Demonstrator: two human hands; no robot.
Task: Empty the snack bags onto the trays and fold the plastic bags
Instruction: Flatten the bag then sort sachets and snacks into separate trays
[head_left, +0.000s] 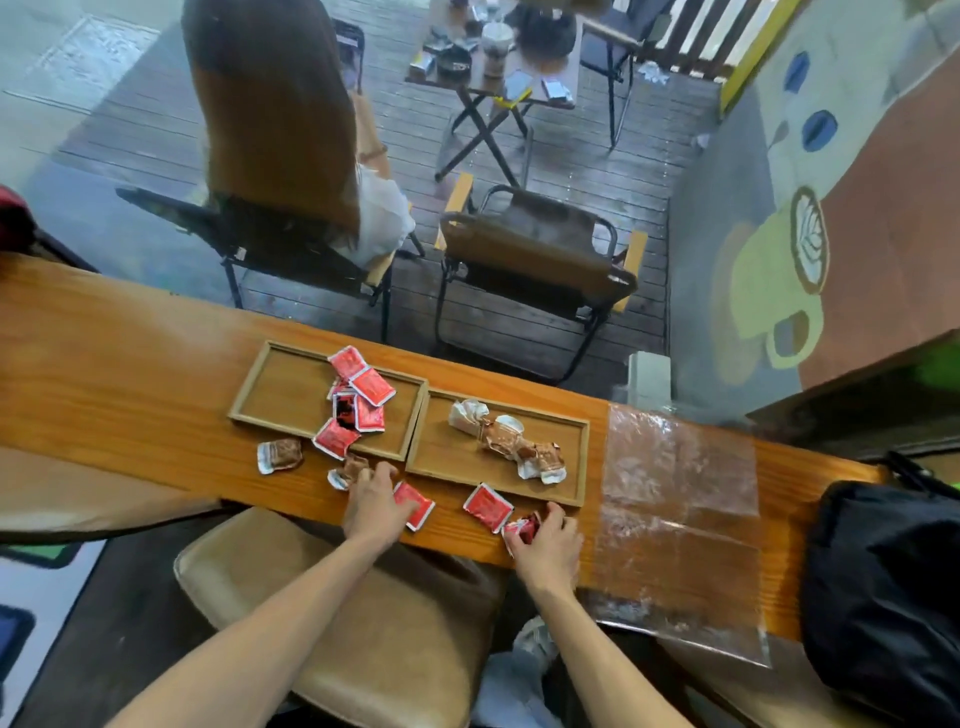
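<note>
long wooden counter (130, 364) under two trays (249, 395), loose snack packets (487, 506), flat plastic bag (680, 499)

Right hand (550, 545) grips a red packet (522, 529); left hand (375, 500) touches a brown-and-white packet (349, 470).

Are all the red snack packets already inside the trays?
No: a red packet lies on the table in front of the right tray, outside both trays.
</note>
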